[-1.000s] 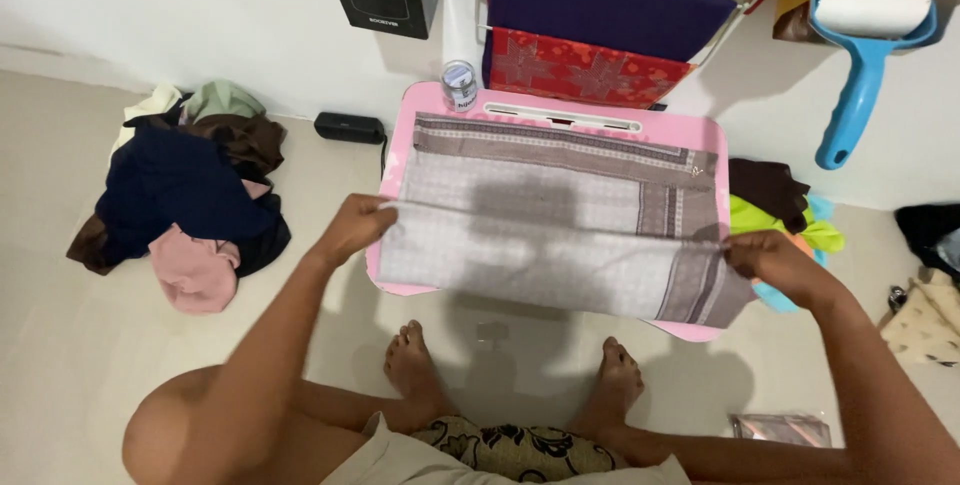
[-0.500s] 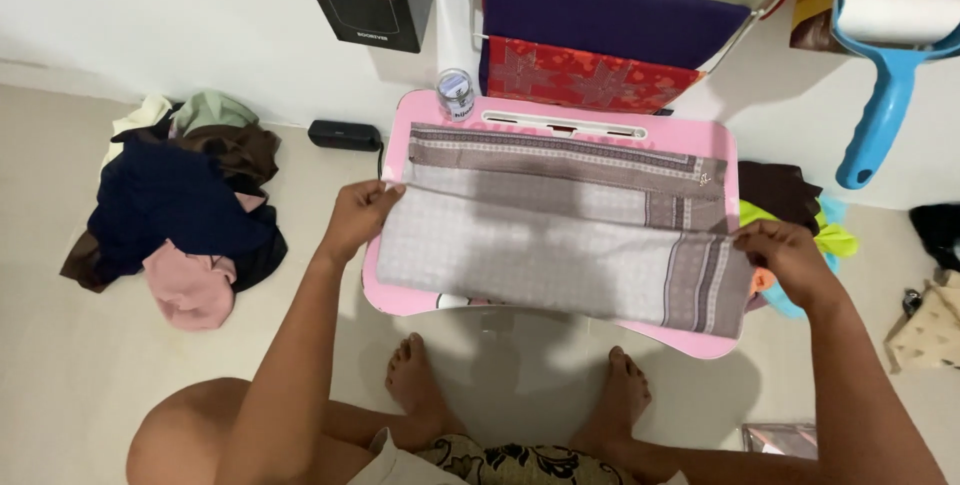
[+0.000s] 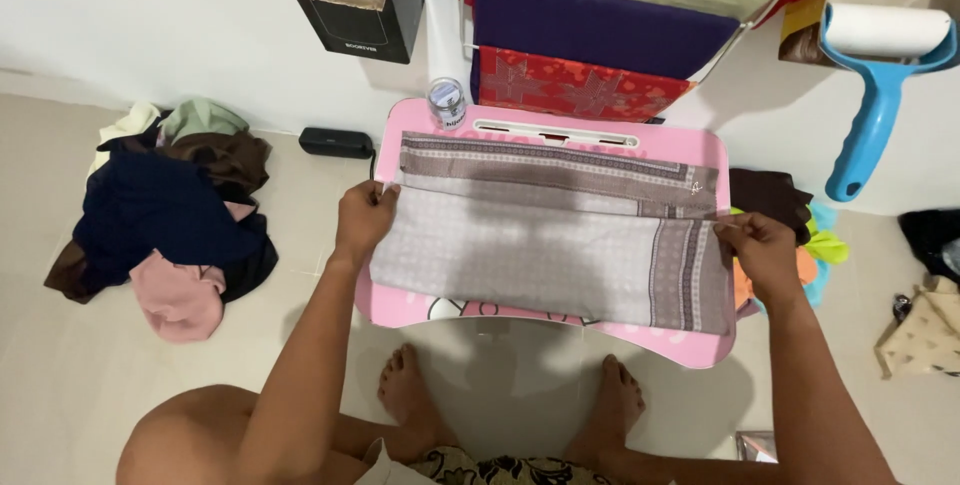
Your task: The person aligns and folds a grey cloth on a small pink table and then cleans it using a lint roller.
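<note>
Gripping the left edge of the grey patterned cloth (image 3: 545,245), my left hand (image 3: 365,220) was clenched on the fabric at the fold line. My right hand (image 3: 762,250) pinched the opposite edge in the same manner. The cloth lay folded across the pink bench (image 3: 560,320), its banded border running along the far side and down the right end, its near edge just short of the bench front. A small tin (image 3: 446,102) stood at the far left corner of the bench. A pile of clothes (image 3: 165,215) lay on the floor (image 3: 60,385), well apart to my left. A lint roller (image 3: 880,65) leaned against the wall to my right.
</note>
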